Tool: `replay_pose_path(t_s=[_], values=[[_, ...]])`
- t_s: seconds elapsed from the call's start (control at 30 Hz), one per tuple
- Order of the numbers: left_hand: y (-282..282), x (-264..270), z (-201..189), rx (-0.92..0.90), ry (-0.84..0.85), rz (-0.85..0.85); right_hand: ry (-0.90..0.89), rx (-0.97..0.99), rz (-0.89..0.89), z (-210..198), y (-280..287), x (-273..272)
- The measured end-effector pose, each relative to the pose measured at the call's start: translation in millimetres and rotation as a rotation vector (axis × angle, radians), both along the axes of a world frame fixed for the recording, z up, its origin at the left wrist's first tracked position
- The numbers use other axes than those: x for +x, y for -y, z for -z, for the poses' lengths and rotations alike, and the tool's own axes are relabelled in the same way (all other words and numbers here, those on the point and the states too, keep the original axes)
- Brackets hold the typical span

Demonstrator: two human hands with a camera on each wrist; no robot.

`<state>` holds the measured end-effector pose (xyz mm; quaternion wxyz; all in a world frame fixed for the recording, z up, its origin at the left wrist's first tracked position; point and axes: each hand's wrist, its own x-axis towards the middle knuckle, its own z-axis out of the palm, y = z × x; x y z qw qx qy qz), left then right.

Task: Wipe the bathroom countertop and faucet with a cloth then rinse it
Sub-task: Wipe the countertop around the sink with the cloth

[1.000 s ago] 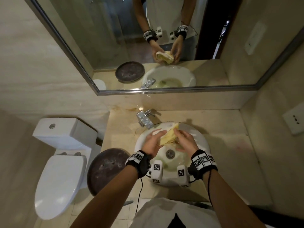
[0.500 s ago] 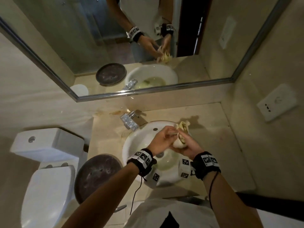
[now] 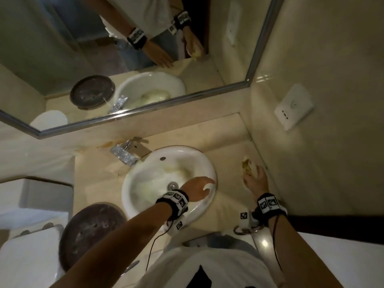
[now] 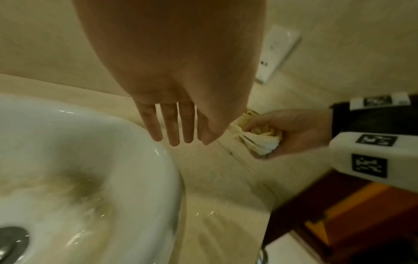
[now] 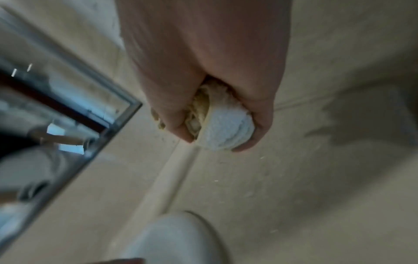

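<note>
right hand (image 3: 255,180) fingers clamp cloth (image 5: 222,128) | left hand (image 3: 198,187) fingers straight, apart

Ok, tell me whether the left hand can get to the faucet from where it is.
Probably yes: the left hand is open and empty over the sink, with only bare basin before the faucet.

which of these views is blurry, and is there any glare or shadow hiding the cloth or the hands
Head view: dim and bowed at the edges, small glints on the sink rim, cloth small but visible. Left wrist view: basin smeared, left hand sharp. Right wrist view: mirror streaked with blur, right hand casts a shadow on the wall, cloth clear.
</note>
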<state>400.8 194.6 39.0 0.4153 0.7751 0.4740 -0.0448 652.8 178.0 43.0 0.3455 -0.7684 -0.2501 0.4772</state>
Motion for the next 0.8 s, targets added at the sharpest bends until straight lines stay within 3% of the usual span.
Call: replay_pose_path(t_s=[0.2, 0.33, 0.43, 0.8], values=[[16.4, 3.7, 24.2, -0.072, -0.310, 0.171, 0.415, -0.094, -0.164, 37.7, 15.5, 43.3], [35.0, -10.7, 34.4, -0.041, -0.401, 0.255, 0.665, -0.279, -0.618, 71.0, 20.5, 66.3], [47.7, -22.9, 39.5, 0.032, -0.411, 0.299, 0.719, -0.336, -0.841, 81.8, 21.1, 77.7], [78.9, -34.9, 45.2, 0.123, -0.431, 0.330, 0.708, -0.133, -0.909, 85.1, 16.0, 70.8]])
